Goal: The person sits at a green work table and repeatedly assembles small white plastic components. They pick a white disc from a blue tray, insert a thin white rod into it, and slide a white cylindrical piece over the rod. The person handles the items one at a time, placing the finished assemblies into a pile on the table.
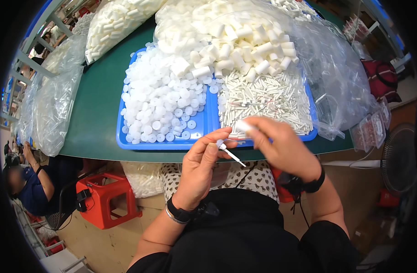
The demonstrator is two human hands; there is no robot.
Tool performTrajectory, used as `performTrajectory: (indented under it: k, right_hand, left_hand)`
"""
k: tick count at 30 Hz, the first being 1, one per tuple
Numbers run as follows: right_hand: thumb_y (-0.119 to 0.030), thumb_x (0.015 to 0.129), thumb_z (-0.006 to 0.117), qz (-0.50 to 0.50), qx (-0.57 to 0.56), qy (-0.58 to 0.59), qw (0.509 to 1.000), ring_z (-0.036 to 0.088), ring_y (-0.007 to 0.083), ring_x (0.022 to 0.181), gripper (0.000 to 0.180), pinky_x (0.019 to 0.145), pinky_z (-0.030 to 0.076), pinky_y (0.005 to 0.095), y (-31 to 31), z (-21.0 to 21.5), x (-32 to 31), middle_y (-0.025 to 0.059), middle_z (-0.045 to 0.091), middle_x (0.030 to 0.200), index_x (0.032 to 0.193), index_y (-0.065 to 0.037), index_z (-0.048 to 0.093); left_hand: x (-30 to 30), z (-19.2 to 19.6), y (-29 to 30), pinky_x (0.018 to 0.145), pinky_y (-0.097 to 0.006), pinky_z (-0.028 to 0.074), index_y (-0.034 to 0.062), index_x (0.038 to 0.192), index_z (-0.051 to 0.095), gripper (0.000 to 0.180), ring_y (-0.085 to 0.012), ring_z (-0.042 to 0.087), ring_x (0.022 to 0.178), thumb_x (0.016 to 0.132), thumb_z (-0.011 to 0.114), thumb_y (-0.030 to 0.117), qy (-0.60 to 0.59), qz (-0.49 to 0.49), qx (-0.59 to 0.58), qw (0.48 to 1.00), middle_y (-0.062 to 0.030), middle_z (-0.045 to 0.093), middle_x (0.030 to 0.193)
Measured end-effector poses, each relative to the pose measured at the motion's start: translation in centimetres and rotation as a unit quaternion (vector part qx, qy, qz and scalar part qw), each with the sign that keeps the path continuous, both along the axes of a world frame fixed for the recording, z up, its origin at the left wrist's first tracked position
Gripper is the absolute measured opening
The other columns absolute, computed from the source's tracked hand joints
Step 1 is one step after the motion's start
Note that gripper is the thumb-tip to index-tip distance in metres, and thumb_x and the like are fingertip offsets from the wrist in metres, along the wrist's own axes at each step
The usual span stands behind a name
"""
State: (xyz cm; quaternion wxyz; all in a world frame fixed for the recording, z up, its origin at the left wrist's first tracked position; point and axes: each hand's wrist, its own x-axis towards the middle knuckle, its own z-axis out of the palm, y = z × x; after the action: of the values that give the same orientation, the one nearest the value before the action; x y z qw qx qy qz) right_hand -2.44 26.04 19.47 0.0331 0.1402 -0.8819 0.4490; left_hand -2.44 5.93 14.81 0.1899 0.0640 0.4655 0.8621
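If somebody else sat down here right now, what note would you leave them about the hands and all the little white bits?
Left hand: pinches a thin white stick near its top end, above the lap.
Right hand: holds a small white tube at its fingertips, close to the stick but not yet on it.
Blue tray on the green table: white round caps on the left, more sticks on the right, white tubes heaped behind.
Done: one stick and one tube picked up.
Left: likely joining them; the heaps remain large.
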Motion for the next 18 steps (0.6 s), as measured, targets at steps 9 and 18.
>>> performTrajectory:
  k: [9,18]
  right_hand:
    - [-0.014,0.102,0.048,0.034,-0.284,-0.335,0.898,0.056,0.0067,0.063,0.024,0.058,0.048,0.0218,-0.7,-1.8,2.5,0.0039,0.061,0.077,0.12,0.001,0.055]
    - [-0.016,0.104,0.044,0.016,-0.336,-0.361,0.87,0.059,0.0084,0.064,0.025,0.06,0.052,0.0229,-1.6,-3.0,2.8,0.0042,0.059,0.075,0.118,0.003,0.053]
  left_hand:
    - [1.3,-1.7,-1.0,0.085,-0.028,0.048,-0.0009,0.114,0.062,0.026,-0.0144,0.059,0.097,0.101,0.054,0.02,0.146,0.016,-0.158,0.977,-0.0079,0.06,0.107]
    - [1.4,-0.1,-1.6,0.074,-0.03,0.05,-0.0014,0.109,0.065,0.022,-0.0214,0.062,0.086,0.094,0.063,0.015,0.337,0.051,-0.308,0.888,-0.0128,0.064,0.1]
